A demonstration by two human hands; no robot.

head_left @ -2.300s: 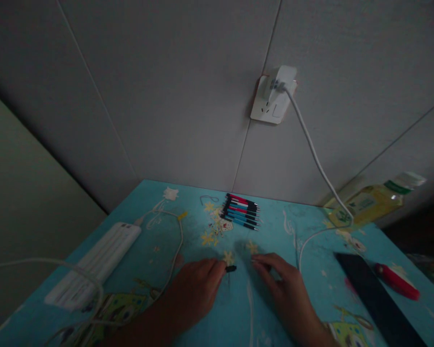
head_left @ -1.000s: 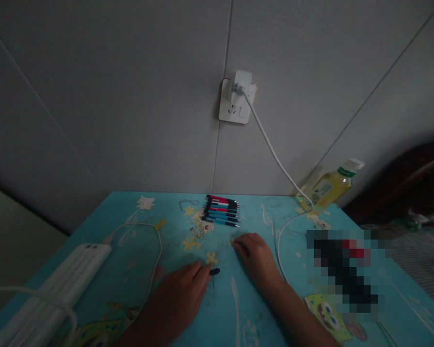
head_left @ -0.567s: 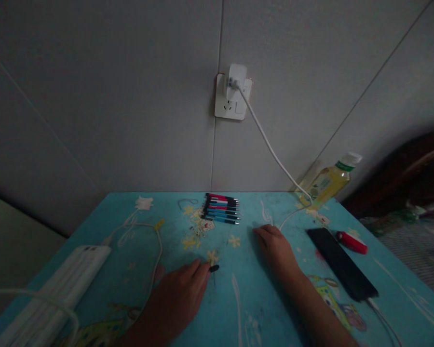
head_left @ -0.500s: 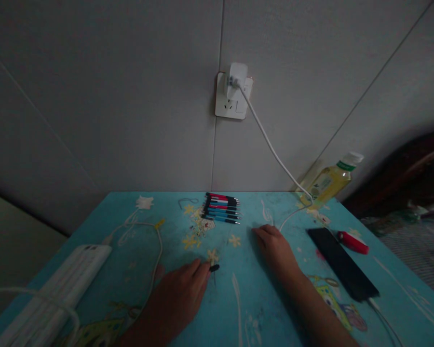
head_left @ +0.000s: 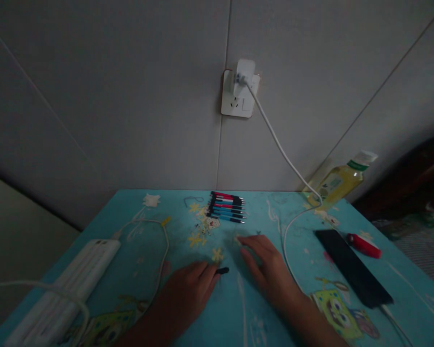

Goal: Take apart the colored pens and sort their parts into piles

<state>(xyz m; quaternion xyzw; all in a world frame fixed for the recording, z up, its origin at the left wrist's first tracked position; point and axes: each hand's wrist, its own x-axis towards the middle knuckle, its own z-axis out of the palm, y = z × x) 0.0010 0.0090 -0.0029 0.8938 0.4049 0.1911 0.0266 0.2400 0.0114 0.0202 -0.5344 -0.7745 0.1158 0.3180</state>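
My left hand (head_left: 191,289) rests low on the blue patterned tabletop, its fingers closed on a short black piece (head_left: 222,271). Only one end of that piece sticks out past the fingertips, so I cannot make out its full shape. To its right, my right hand (head_left: 262,262) lies over the cloth with thumb and fingers apart and nothing visible in them. Beyond both hands, a row of red, blue and black pens (head_left: 226,207) lies side by side near the wall. Tiny loose bits (head_left: 204,227) are scattered just left of and below the pens.
A white power strip (head_left: 68,289) lies at the left, its cable looping over the table. On the right are a black phone (head_left: 352,267) on a cord, a red object (head_left: 363,246) and a bottle of yellow liquid (head_left: 342,183). A white cable hangs from the charger (head_left: 244,79).
My right hand has moved left and nearer to me, its fingers spreading toward my left hand. The left hand still holds the black piece. The whole view has shifted slightly.
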